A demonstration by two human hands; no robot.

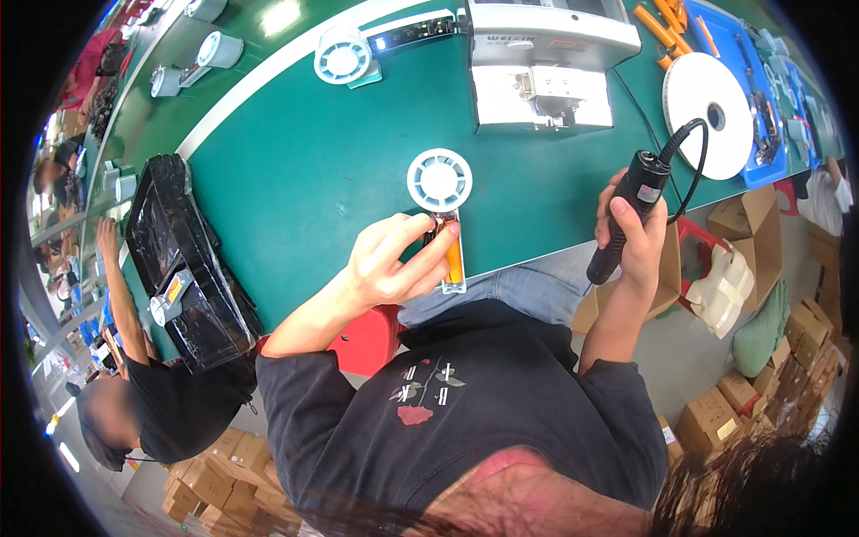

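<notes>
A pale blue handheld fan lies near the front edge of the green table, its round head pointing away from me. The handle shell is uncovered, and an orange cylindrical battery shows inside it. My left hand is closed on the fan just below the head, fingertips pressed at the top of the handle; what lies right under them is hidden. My right hand wraps round a black corded electric screwdriver, held off to the right, apart from the fan.
A white-and-grey machine stands at the back, with a second fan left of it. To the right are a white reel and a blue tray. A black bin sits left, near a co-worker.
</notes>
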